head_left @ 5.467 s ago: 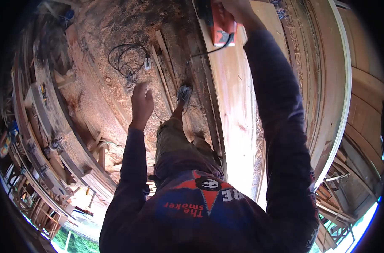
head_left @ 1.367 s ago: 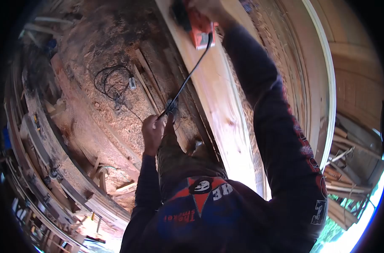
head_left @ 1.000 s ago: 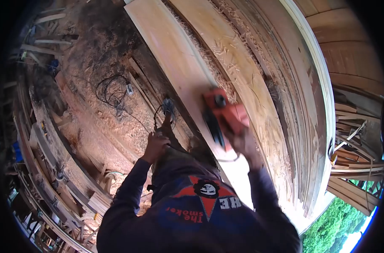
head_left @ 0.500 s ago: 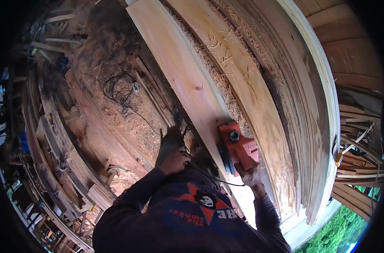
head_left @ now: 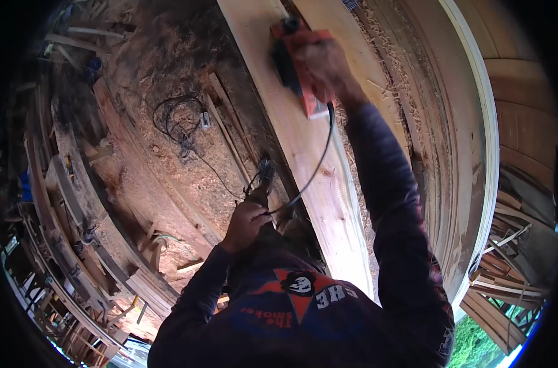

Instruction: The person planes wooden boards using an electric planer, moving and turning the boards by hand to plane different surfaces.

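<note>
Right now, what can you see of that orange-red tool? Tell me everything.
The orange-red tool looks plastic-bodied, with a dark side, a dark knob at its far end and a pale near end. It sits on the pale board, lying roughly lengthwise. The right hand grips it from above, hiding part of it. A dark cord runs from its near end to the left hand. It is slightly blurred; whether it is running can't be told.
</note>
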`<state>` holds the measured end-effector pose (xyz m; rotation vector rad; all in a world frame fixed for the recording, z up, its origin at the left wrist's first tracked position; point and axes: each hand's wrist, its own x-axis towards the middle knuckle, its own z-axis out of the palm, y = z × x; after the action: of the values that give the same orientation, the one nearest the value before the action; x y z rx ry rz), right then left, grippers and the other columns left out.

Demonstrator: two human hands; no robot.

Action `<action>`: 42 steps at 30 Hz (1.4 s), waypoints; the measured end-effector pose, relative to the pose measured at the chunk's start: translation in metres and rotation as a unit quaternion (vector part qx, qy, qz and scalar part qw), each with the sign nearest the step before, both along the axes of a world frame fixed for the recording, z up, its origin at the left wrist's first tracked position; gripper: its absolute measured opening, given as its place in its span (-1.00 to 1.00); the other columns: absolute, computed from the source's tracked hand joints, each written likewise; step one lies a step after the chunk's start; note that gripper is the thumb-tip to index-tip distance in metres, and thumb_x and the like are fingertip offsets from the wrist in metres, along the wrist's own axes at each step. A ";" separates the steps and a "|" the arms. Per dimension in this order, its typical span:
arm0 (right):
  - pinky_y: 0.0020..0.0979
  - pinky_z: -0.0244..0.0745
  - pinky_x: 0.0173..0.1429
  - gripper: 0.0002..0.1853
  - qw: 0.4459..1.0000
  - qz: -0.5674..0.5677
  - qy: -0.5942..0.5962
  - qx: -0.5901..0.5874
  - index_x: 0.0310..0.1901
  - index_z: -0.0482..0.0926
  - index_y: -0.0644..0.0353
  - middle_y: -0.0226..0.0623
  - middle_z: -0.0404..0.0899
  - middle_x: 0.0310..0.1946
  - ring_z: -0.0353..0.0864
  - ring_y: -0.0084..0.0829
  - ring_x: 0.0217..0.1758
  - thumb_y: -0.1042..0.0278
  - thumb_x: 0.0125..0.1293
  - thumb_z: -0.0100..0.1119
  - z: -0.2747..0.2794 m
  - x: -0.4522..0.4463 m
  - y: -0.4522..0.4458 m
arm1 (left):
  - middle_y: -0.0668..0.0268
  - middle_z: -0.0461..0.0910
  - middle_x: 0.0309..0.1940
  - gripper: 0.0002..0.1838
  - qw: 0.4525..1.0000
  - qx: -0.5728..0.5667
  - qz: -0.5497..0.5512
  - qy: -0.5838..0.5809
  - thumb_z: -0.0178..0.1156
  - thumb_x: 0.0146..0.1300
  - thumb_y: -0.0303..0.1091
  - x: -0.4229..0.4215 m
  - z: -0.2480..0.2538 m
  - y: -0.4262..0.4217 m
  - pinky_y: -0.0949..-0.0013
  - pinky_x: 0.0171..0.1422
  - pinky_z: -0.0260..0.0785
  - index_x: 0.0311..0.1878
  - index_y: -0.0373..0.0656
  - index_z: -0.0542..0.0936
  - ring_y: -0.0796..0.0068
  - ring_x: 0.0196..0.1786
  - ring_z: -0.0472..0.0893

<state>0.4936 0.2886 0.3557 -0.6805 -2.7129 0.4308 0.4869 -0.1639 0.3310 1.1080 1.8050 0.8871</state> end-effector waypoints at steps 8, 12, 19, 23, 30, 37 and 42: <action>-0.23 0.49 -0.44 -0.93 0.865 -0.036 0.177 -0.468 -0.34 0.72 0.09 -0.44 0.66 -0.52 0.64 -0.44 -0.45 0.45 0.24 0.25 -0.027 -0.115 0.072 | 0.17 0.74 -0.21 -0.78 0.961 -0.017 0.269 -0.065 0.32 0.39 -0.37 -0.020 0.021 0.035 0.36 -0.05 0.51 -0.05 -0.34 0.72 0.43 -0.17 0.71; -0.26 0.48 -0.46 -0.95 0.870 -0.067 0.176 -0.456 -0.33 0.72 0.13 -0.44 0.65 -0.51 0.62 -0.46 -0.47 0.47 0.22 0.28 -0.029 -0.048 0.056 | 0.17 0.74 -0.25 -0.81 0.973 0.002 0.232 -0.002 0.34 0.35 -0.38 0.003 0.011 -0.004 0.30 -0.04 0.51 -0.11 -0.33 0.73 0.36 -0.17 0.71; -0.27 0.64 -0.22 -0.69 0.992 0.088 -0.056 0.069 0.01 0.76 -0.01 -0.17 0.70 -0.29 0.75 -0.24 -0.25 0.35 0.22 0.26 0.031 0.240 -0.178 | 0.15 0.66 -0.43 -0.83 0.994 0.058 -0.007 0.091 0.43 0.14 -0.34 0.075 -0.010 -0.077 0.07 -0.05 0.41 -0.30 -0.23 0.72 0.04 -0.24 0.62; -0.10 0.64 -0.15 -0.73 0.990 -0.011 -0.067 -0.125 0.08 0.72 0.07 -0.08 0.69 -0.17 0.74 -0.04 -0.17 0.34 0.38 0.26 0.074 0.413 -0.328 | 0.18 0.69 -0.28 -0.83 0.984 0.029 -0.140 0.105 0.39 0.17 -0.24 0.137 -0.023 -0.131 0.03 0.23 0.33 -0.23 -0.09 0.75 0.09 -0.02 0.61; -0.19 0.52 -0.47 -0.89 0.956 -0.157 -0.073 -0.238 -0.26 0.69 0.10 -0.23 0.59 -0.39 0.65 -0.14 -0.43 0.42 0.19 0.43 0.087 0.583 -0.485 | 0.18 0.70 -0.17 -0.79 0.952 0.009 -0.301 0.056 0.30 0.13 -0.27 0.230 -0.032 -0.175 -0.06 0.52 0.18 -0.16 -0.01 0.76 0.09 0.12 0.57; -0.18 0.54 -0.38 -0.80 0.976 -0.082 -0.039 -0.200 -0.11 0.73 0.17 -0.13 0.65 -0.41 0.71 -0.25 -0.36 0.36 0.24 0.37 0.070 0.463 -0.376 | 0.17 0.71 -0.18 -0.77 0.960 -0.001 -0.268 0.079 0.30 0.12 -0.27 0.184 -0.037 -0.148 -0.03 0.50 0.22 -0.15 -0.05 0.76 0.08 0.11 0.59; -0.35 0.48 -0.45 -0.81 0.912 -0.170 -0.019 -0.373 -0.19 0.76 0.22 -0.28 0.60 -0.56 0.61 -0.48 -0.55 0.37 0.17 0.35 0.072 0.298 -0.257 | 0.16 0.71 -0.30 -0.82 0.982 0.009 -0.180 0.054 0.33 0.15 -0.23 0.120 0.000 -0.107 0.07 0.23 0.42 -0.29 -0.11 0.75 0.08 -0.05 0.63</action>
<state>0.7912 0.0320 0.4278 -1.3260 -2.3306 1.3920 0.6072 -0.2710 0.3313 1.4611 1.6103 0.6378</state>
